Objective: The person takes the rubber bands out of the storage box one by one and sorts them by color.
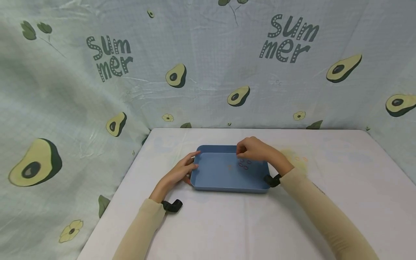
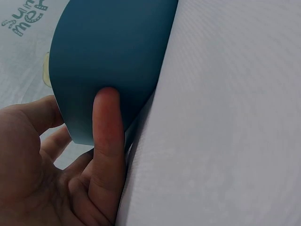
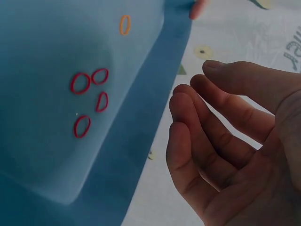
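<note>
A shallow blue tray point(image 1: 221, 177) lies on the table. My left hand point(image 1: 178, 172) grips its left end, with one finger point(image 2: 108, 122) pressed against the outer wall and others round the far side. Inside the tray are several small red rubber bands point(image 3: 81, 83) and one orange rubber band point(image 3: 124, 25). Over the tray's right back part hovers my right hand point(image 1: 255, 148), its fingers loosely curled and the thumb close to the index fingertip. Nothing shows between those fingertips in the right wrist view point(image 3: 230, 127).
On the white table point(image 1: 214, 224), right of the tray and behind the right forearm, is a yellowish patch point(image 1: 300, 166) with small orange rings point(image 1: 304, 159) by it. A cloth with avocado prints point(image 1: 208, 47) hangs behind and at the left.
</note>
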`<state>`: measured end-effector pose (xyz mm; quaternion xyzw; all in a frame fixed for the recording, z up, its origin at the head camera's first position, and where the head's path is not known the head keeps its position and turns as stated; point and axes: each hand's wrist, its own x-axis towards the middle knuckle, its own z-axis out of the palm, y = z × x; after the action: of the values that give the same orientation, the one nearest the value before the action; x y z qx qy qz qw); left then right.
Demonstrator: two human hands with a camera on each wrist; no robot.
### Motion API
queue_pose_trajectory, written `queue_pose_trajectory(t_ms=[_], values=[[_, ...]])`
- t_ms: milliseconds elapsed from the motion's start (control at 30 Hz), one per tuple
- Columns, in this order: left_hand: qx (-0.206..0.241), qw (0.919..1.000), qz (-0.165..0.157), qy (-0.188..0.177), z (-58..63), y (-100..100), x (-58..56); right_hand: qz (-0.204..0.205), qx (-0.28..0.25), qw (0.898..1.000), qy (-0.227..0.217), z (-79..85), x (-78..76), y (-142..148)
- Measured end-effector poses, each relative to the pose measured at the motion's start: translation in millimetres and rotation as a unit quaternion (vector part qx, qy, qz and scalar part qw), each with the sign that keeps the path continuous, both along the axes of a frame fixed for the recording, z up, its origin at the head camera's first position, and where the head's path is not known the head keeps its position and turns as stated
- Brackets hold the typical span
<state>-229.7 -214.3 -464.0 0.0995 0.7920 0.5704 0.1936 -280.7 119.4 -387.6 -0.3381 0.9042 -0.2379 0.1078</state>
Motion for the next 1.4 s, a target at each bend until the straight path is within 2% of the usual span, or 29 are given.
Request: queue_pose_trajectory(t_ms=[333, 600, 1100, 1400], values=[[-0.001, 1.0, -0.004, 0.002, -0.8, -1, 0.9, 0.033, 0.029, 0.998, -0.042, -18.9, -16.5, -21], [0.002, 1.0, -0.006, 0.002, -1.5, -1, 0.5, 0.029, 0.039, 0.997, -0.052, -34.5, -19.6, -29], [-0.001, 1.0, -0.005, 0.006, -3.6, -1, -1.8, 0.04, 0.036, 0.996, -0.068, -41.2, -19.5, -28], [0.002, 1.0, -0.003, 0.002, -2.4, -1, -1.1, 0.036, 0.027, 0.997, -0.058, -40.6, -18.3, -30]])
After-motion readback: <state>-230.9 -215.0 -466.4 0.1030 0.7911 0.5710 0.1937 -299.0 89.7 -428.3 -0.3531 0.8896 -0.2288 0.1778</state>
